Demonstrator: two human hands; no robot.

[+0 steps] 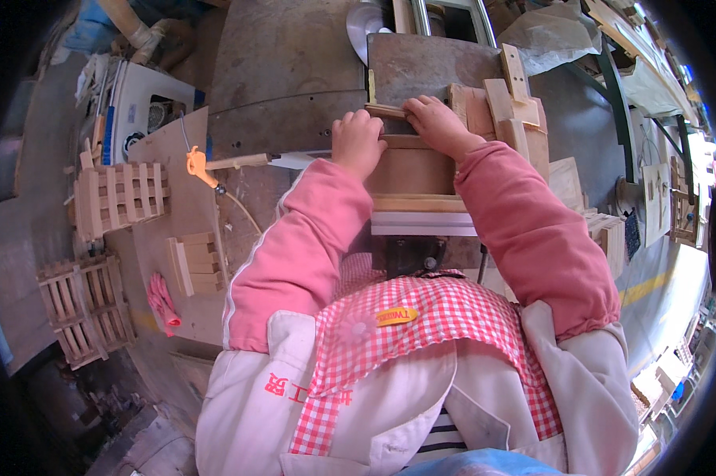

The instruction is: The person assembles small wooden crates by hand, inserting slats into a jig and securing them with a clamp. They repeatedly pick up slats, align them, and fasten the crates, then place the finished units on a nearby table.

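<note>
Two hands are laid on one thin wooden strip (389, 111), which lies flat on the grey metal plate (421, 63) at the far middle of the counter (286, 119). The strip's long axis runs left to right, square across the line of the forearms, and that is the relation everything here turns on. The right hand (435, 120) is set at the strip's right part, fingers curled and pressed together over its top edge; the left hand (356, 139) is balled up just near of the strip's left part, knuckles high, fingertips hidden, so whether it pinches the strip or only braces it cannot be told. Of the two, the right hand is seen closer on the wood, touching it outright. Just right of that hand, a cluster of upright pale wooden blocks (504, 103) is stood like a fence. Nearer the body, beneath both wrists, a broad brown board (409, 170) is spanned. Farther off, past the plate's far left corner, a round saw blade (366, 24) is glimpsed. Well apart on the left, slatted wooden crates (120, 198) are stacked, untouched.
</note>
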